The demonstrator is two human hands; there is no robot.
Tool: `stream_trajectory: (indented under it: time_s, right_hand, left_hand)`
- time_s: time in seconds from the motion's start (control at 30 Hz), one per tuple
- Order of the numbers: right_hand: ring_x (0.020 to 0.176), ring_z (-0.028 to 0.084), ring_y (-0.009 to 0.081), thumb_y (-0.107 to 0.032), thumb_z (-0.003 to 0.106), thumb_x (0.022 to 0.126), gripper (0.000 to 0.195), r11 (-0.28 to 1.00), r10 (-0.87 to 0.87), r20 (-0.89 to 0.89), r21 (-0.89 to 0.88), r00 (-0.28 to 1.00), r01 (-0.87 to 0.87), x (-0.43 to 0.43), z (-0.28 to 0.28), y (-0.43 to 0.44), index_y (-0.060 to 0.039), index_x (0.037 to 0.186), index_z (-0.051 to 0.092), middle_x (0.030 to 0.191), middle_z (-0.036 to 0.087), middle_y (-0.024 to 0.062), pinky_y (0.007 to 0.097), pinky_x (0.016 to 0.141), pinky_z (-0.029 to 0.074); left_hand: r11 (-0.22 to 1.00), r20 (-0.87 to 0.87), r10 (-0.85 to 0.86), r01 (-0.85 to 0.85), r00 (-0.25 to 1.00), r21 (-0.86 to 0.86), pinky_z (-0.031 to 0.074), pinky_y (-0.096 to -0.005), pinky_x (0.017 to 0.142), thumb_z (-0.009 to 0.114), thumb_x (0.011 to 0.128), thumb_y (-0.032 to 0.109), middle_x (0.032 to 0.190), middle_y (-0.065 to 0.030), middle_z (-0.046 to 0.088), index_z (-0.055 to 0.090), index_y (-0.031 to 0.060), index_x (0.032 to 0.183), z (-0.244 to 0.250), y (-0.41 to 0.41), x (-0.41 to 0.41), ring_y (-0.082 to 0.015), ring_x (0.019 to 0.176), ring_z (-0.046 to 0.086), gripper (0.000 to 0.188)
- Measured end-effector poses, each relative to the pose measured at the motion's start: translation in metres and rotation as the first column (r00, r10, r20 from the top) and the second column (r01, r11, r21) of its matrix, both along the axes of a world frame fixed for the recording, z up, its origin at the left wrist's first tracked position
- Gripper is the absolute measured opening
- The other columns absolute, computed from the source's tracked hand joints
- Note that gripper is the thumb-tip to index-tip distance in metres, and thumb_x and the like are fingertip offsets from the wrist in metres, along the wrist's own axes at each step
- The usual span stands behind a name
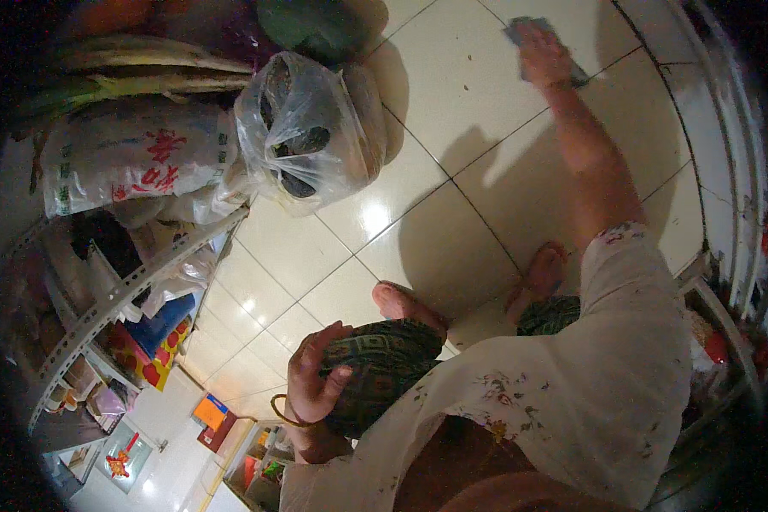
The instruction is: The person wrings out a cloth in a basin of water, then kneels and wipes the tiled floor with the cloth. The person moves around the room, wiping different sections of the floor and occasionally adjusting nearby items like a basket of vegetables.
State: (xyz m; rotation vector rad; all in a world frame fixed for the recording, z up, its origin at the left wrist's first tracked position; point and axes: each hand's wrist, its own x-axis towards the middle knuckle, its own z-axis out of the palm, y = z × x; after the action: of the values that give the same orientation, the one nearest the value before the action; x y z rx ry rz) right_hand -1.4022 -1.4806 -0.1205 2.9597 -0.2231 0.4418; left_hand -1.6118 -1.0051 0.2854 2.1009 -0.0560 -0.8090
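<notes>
My right hand (543, 59) is stretched out, pressing a folded dark grey cloth (520, 31) onto the pale tiled floor (422, 192). The fingers lie over the cloth, which shows around them. My left hand (313, 384), with a bangle (280, 416) at its wrist, rests on my bent knee in dark patterned trousers (384, 358). It holds nothing, and its thumb stands apart from the fingers. Two small dark crumbs (466, 88) lie on the tiles to the left of the cloth.
A clear plastic bag (320, 128) with dark contents sits on the left beside a printed woven sack (141, 160). Behind it is a dark green rounded object (313, 29). A perforated metal shelf post (141, 275) runs along the left. My bare feet (403, 301) are on the floor.
</notes>
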Motion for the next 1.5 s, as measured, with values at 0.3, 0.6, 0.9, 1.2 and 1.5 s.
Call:
stream_trajectory:
  time_s: [0.3,0.6,0.9,1.2,1.5]
  right_hand:
    - [0.105,0.059,0.0304,-0.026,0.040,0.096,0.036,0.795,0.189,-0.256,0.607,0.948,0.006,-0.137,0.000,0.038,-0.0154,0.127,0.055,0.122,0.059,0.0107,0.0422,0.089,0.047]
    - [0.114,0.051,0.0200,-0.029,0.055,0.077,0.039,0.719,0.691,-0.403,0.473,0.600,-0.509,-0.345,0.059,0.182,-0.0206,0.115,0.061,0.128,0.054,0.0056,0.0493,0.097,0.036]
    - [0.121,0.049,0.0297,-0.024,0.059,0.090,0.039,0.969,-0.151,-0.597,-0.249,0.788,-0.003,-0.203,0.046,-0.097,-0.0068,0.125,0.057,0.137,0.047,0.0138,0.0434,0.098,0.043]
    - [0.132,0.039,0.0271,-0.025,0.053,0.087,0.050,0.866,0.469,-0.730,0.491,0.497,-0.097,-0.285,0.116,0.098,-0.0191,0.136,0.046,0.144,0.041,0.0069,0.0525,0.104,0.033]
    - [0.128,0.041,0.0281,-0.014,0.065,0.075,0.063,0.989,0.111,-0.562,-0.020,0.819,-0.147,-0.146,0.056,-0.029,-0.0199,0.135,0.047,0.139,0.042,0.0087,0.0515,0.102,0.034]
  left_hand:
    - [0.961,0.007,-0.274,0.274,0.962,0.024,0.046,-0.0425,0.089,0.062,0.085,0.024,0.116,-0.0198,0.062,0.051,-0.0030,0.123,-0.018,-0.011,0.029,-0.0379,0.103,0.059,0.047]
    - [0.878,-0.161,-0.476,0.479,0.865,-0.020,0.046,-0.0417,0.089,0.062,0.077,0.021,0.113,-0.0201,0.061,0.054,-0.0013,0.122,-0.050,-0.035,0.074,-0.0352,0.103,0.058,0.052]
    - [0.952,-0.141,-0.306,0.300,0.941,-0.063,0.045,-0.0419,0.090,0.061,0.081,0.029,0.112,-0.0202,0.062,0.054,-0.0042,0.121,-0.054,-0.016,0.065,-0.0343,0.102,0.059,0.053]
    - [0.973,-0.077,-0.228,0.229,0.971,0.008,0.046,-0.0418,0.087,0.060,0.081,0.033,0.110,-0.0192,0.063,0.054,-0.0037,0.120,-0.033,0.012,0.039,-0.0355,0.097,0.059,0.054]
    - [0.972,-0.046,-0.228,0.225,0.973,-0.065,0.046,-0.0417,0.089,0.061,0.078,0.022,0.113,-0.0209,0.063,0.052,-0.0042,0.124,-0.030,0.011,0.037,-0.0354,0.099,0.060,0.053]
